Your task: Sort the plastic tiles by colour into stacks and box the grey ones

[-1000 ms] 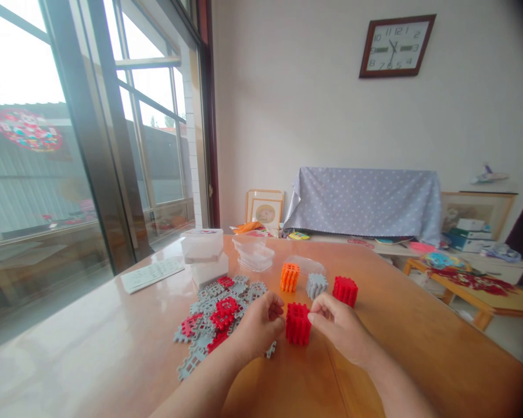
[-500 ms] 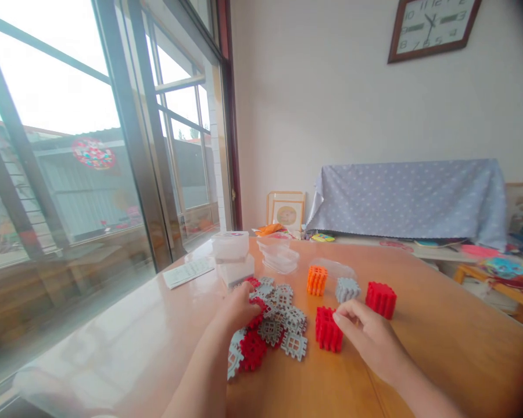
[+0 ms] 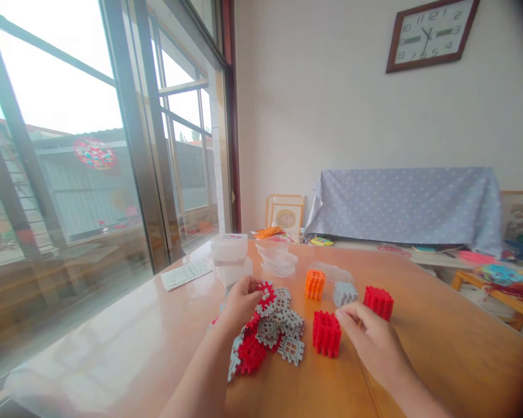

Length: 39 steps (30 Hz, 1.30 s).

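My left hand (image 3: 245,297) pinches a red square plastic tile (image 3: 267,296) with notched edges, raised over a loose pile of similar tiles. Grey tiles (image 3: 292,349) and red tiles (image 3: 250,353) overlap in that pile. My right hand (image 3: 370,330) has its fingers curled together, thumb and fingertips at the right upper corner of a red tile stack (image 3: 326,334); no tile shows between them. Behind stand an orange tile stack (image 3: 315,284) and a light grey stack (image 3: 345,294). Another red stack (image 3: 378,303) is right of the grey one.
Frosted plastic boxes (image 3: 229,249) stand at the back left of the wooden table (image 3: 436,348), beside a printed sheet (image 3: 186,274). Clear plastic containers (image 3: 279,261) sit to their right, and a clear lid (image 3: 331,271) lies behind the orange stack. A large window (image 3: 70,174) borders the left side.
My left hand has come up from the pile, and a red tile now shows in its fingers. My right hand stays beside the red stack. The view has shifted slightly.
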Each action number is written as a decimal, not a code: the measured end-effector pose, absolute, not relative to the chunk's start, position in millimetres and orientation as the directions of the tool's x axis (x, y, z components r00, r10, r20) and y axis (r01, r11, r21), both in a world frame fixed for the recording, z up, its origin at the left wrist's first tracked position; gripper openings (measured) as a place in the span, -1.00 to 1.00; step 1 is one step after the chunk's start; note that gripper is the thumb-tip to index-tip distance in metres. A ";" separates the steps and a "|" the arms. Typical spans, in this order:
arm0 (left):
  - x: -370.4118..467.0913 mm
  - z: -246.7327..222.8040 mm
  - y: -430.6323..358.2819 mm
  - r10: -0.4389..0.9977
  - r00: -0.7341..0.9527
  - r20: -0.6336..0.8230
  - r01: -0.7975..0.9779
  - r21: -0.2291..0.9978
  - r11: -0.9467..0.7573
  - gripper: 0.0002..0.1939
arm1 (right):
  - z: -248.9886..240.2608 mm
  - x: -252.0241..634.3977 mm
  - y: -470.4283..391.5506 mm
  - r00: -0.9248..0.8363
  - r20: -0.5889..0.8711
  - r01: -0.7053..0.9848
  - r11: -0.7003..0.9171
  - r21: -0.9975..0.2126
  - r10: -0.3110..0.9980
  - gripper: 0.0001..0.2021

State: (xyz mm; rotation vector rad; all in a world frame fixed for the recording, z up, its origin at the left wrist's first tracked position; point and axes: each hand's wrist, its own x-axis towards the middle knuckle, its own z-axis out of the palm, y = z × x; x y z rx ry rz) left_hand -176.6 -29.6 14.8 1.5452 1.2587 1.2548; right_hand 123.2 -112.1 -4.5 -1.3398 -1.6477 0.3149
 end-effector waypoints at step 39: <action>-93.5 11.9 -79.5 0.873 0.479 -0.098 -0.371 0.878 0.302 -0.73 | -0.2 108.0 -119.3 -0.006 0.614 0.742 0.415 -0.526 0.789 -0.56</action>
